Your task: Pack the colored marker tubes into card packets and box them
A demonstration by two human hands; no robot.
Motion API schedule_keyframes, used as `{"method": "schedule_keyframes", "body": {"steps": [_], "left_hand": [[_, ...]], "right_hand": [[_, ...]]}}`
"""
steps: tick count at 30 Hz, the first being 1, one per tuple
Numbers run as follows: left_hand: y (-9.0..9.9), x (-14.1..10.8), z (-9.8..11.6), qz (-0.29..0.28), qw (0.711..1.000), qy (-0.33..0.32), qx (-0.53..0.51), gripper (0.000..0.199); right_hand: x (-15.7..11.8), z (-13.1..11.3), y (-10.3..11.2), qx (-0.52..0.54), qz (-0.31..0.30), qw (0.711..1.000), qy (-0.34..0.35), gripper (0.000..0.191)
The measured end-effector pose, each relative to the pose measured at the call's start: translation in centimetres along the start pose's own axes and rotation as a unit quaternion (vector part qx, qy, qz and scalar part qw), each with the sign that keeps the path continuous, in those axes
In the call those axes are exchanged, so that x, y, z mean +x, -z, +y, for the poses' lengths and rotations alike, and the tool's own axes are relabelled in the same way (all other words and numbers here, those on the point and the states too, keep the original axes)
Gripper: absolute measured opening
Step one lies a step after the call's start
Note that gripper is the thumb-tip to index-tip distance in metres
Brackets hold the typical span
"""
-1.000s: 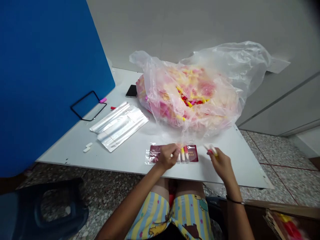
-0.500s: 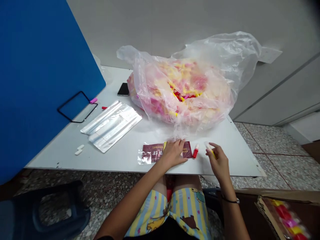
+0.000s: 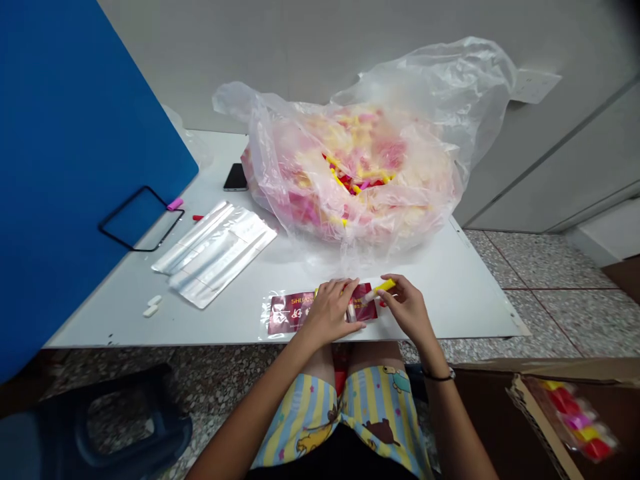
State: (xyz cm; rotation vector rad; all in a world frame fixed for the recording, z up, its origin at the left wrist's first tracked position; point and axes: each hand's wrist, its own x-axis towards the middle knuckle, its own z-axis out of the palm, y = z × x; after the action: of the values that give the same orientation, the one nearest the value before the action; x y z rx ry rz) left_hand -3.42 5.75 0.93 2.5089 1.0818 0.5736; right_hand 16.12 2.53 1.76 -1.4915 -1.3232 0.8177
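A maroon printed packet (image 3: 285, 313) with clear ends lies near the table's front edge. My left hand (image 3: 330, 311) rests over its middle, fingers curled at small tubes that it mostly covers; what it grips is hard to make out. Just right of it, my right hand (image 3: 406, 303) pinches a yellow-and-white tube (image 3: 384, 287) between thumb and fingers, its pale end pointing at the packet's right part. Something red (image 3: 383, 303) shows partly beneath the right fingers. Behind both hands sits a big translucent bag (image 3: 310, 193) full of red, yellow and pink tubes.
Silvery flat bags (image 3: 220, 253) lie on the table (image 3: 240, 320), with a phone (image 3: 236, 177) behind. Two white pieces (image 3: 151, 307) are at the left, by a blue panel (image 3: 75, 167) and black frame. A cardboard box (image 3: 540, 427) stands lower right; a dark stool is lower left.
My right hand has moved left with the yellow tube, from beside the packet to its right end. The whole view has shifted slightly.
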Motion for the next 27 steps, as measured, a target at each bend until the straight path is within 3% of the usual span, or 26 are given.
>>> {"method": "schedule_keyframes", "body": {"steps": [5,11,18,27], "left_hand": [[0.2,-0.5,-0.1,-0.009,1.0,-0.008,0.009,0.095],[0.1,-0.5,-0.1,-0.017,1.0,-0.003,0.011,0.091],[0.0,-0.3,-0.1,-0.011,1.0,-0.004,0.008,0.086],[-0.1,-0.2,-0.2,-0.009,1.0,-0.013,0.012,0.081]], "right_hand": [[0.3,-0.8,-0.8,-0.094,0.014,0.995,0.039,0.046],[-0.4,-0.7,-1.9,-0.131,-0.083,0.988,0.018,0.029],[-0.4,-0.3,-3.0,-0.167,-0.02,0.986,0.01,0.031],[-0.5,0.1,-4.3,-0.131,-0.011,0.991,-0.007,0.039]]}}
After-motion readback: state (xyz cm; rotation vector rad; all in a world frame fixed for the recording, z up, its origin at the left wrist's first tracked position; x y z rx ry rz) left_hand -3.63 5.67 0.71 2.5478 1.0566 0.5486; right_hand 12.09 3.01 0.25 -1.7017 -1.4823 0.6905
